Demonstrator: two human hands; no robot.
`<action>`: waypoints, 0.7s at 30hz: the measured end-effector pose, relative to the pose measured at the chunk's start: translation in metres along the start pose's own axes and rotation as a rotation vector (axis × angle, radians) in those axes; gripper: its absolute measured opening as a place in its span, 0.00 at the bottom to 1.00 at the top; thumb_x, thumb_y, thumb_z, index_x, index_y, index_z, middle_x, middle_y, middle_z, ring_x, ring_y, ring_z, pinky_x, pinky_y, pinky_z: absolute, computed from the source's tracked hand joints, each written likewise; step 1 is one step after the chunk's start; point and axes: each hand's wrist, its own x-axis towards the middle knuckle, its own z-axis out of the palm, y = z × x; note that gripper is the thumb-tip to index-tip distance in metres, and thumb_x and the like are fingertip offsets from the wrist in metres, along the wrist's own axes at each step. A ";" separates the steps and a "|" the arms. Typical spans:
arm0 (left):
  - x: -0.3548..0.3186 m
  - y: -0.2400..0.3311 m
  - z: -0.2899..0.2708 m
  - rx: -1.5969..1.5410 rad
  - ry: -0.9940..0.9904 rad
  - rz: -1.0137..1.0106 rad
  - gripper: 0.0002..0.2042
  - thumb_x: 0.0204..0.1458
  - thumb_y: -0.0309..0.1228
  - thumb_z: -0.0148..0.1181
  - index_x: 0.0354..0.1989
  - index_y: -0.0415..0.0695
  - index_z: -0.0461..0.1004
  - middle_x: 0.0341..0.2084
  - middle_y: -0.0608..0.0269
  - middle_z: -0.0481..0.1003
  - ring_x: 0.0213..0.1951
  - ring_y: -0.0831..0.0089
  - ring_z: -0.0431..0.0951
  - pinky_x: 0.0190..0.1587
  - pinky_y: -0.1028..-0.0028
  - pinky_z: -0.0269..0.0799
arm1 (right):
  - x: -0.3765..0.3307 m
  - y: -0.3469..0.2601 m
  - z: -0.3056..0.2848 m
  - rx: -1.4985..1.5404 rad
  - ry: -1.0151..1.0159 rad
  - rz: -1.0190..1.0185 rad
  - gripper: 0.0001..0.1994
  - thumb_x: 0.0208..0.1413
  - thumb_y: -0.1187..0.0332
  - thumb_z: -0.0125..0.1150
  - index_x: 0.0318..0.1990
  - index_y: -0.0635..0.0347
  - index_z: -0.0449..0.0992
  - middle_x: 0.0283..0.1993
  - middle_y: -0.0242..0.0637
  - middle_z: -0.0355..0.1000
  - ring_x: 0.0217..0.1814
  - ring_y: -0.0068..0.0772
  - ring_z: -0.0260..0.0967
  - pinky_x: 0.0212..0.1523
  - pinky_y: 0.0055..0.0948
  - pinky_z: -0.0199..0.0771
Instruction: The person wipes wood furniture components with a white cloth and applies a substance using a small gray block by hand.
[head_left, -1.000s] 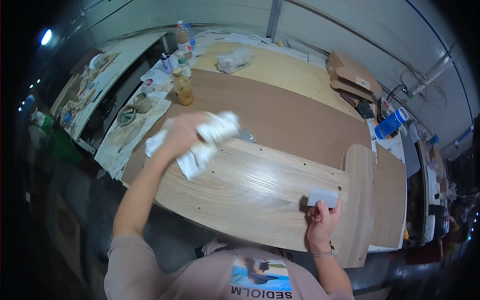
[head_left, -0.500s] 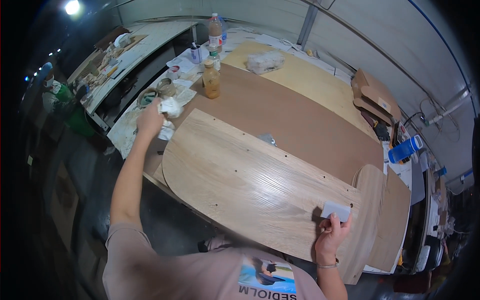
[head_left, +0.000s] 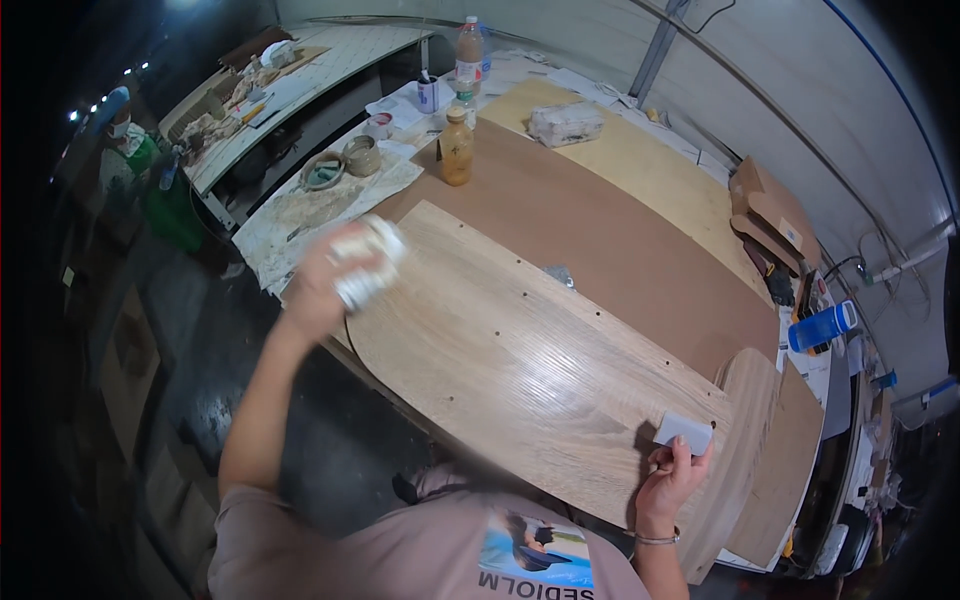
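A wood-grain board (head_left: 560, 370) with one rounded end and several small dark holes lies across the bench before me. My left hand (head_left: 318, 290), smeared by motion, grips a crumpled white cloth (head_left: 375, 255) just above the rounded end. Near the board's right end, my right hand (head_left: 672, 480) pinches a small pale grey rectangular piece (head_left: 684, 433) between thumb and fingers, close to a dark hole. What that flat piece is made of cannot be made out.
More wood-grain boards (head_left: 745, 430) are stacked at the right. An amber bottle (head_left: 457, 150), a jar (head_left: 361, 156) and a round dish (head_left: 322, 172) stand at the far left. A blue bottle (head_left: 822, 326) lies at the right. Someone in green (head_left: 140, 160) is beyond the bench.
My left hand has lifted the white cloth away from beside the round dish and brought it nearer, over the board's rounded end. My right hand keeps its pinch on the grey piece.
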 end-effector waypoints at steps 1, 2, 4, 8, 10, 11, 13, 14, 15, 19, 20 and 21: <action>-0.011 0.023 0.004 0.404 -0.154 0.440 0.12 0.49 0.28 0.68 0.42 0.56 0.85 0.54 0.57 0.75 0.53 0.57 0.76 0.58 0.63 0.70 | 0.000 -0.001 -0.002 -0.001 -0.004 0.013 0.17 0.59 0.70 0.59 0.54 0.61 0.66 0.34 0.29 0.67 0.26 0.17 0.61 0.26 0.21 0.66; -0.025 0.035 0.006 0.428 -0.396 0.488 0.11 0.47 0.28 0.68 0.39 0.59 0.86 0.50 0.59 0.77 0.52 0.58 0.76 0.58 0.61 0.69 | 0.000 -0.002 -0.004 0.001 -0.016 0.030 0.17 0.58 0.72 0.58 0.54 0.62 0.64 0.36 0.31 0.68 0.29 0.18 0.63 0.28 0.21 0.66; -0.035 0.012 -0.006 0.354 -0.225 0.371 0.10 0.46 0.27 0.67 0.37 0.56 0.86 0.47 0.57 0.79 0.52 0.57 0.77 0.56 0.63 0.70 | 0.001 -0.003 -0.003 0.003 -0.038 0.027 0.17 0.58 0.72 0.57 0.54 0.61 0.64 0.35 0.30 0.67 0.28 0.18 0.62 0.27 0.21 0.65; -0.051 0.010 -0.015 0.493 0.196 0.223 0.07 0.48 0.27 0.68 0.36 0.46 0.84 0.47 0.52 0.78 0.48 0.55 0.79 0.53 0.62 0.74 | 0.000 -0.004 -0.002 -0.002 -0.054 0.046 0.17 0.59 0.71 0.57 0.54 0.61 0.64 0.34 0.30 0.67 0.25 0.18 0.61 0.26 0.21 0.64; -0.091 0.053 0.036 0.353 -0.060 0.288 0.16 0.47 0.31 0.69 0.47 0.46 0.80 0.46 0.52 0.77 0.48 0.57 0.78 0.54 0.62 0.74 | 0.000 -0.003 -0.001 -0.003 -0.058 0.069 0.17 0.59 0.70 0.58 0.53 0.61 0.65 0.34 0.30 0.67 0.25 0.18 0.61 0.25 0.20 0.64; -0.107 0.080 0.060 0.342 -0.179 0.555 0.16 0.46 0.32 0.67 0.46 0.48 0.80 0.47 0.55 0.77 0.49 0.60 0.78 0.55 0.61 0.74 | 0.001 -0.002 -0.003 -0.006 -0.043 0.073 0.17 0.59 0.70 0.58 0.53 0.61 0.65 0.34 0.31 0.68 0.24 0.18 0.61 0.25 0.20 0.64; -0.136 0.110 0.094 0.214 -0.336 0.795 0.13 0.46 0.33 0.67 0.41 0.49 0.82 0.47 0.58 0.78 0.47 0.61 0.79 0.53 0.58 0.75 | 0.003 -0.002 -0.006 -0.030 -0.058 0.062 0.17 0.59 0.69 0.59 0.53 0.61 0.65 0.35 0.31 0.68 0.24 0.18 0.61 0.25 0.20 0.64; -0.138 0.101 0.090 0.215 -0.333 0.789 0.13 0.46 0.33 0.67 0.41 0.49 0.82 0.47 0.58 0.78 0.47 0.61 0.79 0.53 0.58 0.75 | 0.002 -0.003 -0.009 -0.045 -0.066 0.047 0.17 0.59 0.68 0.59 0.53 0.61 0.66 0.35 0.32 0.69 0.25 0.18 0.61 0.26 0.20 0.64; -0.135 0.079 0.078 0.238 -0.211 0.650 0.12 0.46 0.33 0.68 0.41 0.49 0.82 0.45 0.58 0.79 0.47 0.61 0.79 0.52 0.59 0.75 | 0.003 -0.003 -0.010 -0.049 -0.071 0.050 0.17 0.59 0.68 0.59 0.53 0.61 0.66 0.35 0.32 0.69 0.25 0.18 0.61 0.26 0.20 0.64; -0.119 -0.002 -0.007 0.496 0.305 0.124 0.09 0.43 0.25 0.69 0.35 0.46 0.85 0.44 0.51 0.79 0.46 0.56 0.78 0.51 0.64 0.74 | 0.002 -0.004 -0.011 -0.033 -0.095 0.077 0.17 0.58 0.68 0.60 0.53 0.61 0.66 0.36 0.32 0.69 0.26 0.18 0.62 0.27 0.21 0.66; -0.118 -0.009 -0.025 0.601 0.403 0.033 0.11 0.42 0.21 0.65 0.35 0.45 0.85 0.46 0.51 0.79 0.47 0.55 0.78 0.52 0.64 0.73 | 0.001 -0.005 -0.010 -0.031 -0.092 0.084 0.17 0.58 0.68 0.60 0.53 0.61 0.67 0.36 0.32 0.69 0.27 0.18 0.62 0.28 0.21 0.66; -0.114 0.009 -0.032 0.498 0.421 0.026 0.14 0.42 0.19 0.62 0.39 0.44 0.85 0.49 0.49 0.77 0.50 0.54 0.77 0.54 0.64 0.73 | 0.001 -0.004 -0.009 -0.033 -0.090 0.086 0.17 0.58 0.68 0.60 0.53 0.61 0.67 0.36 0.32 0.69 0.27 0.18 0.62 0.28 0.21 0.66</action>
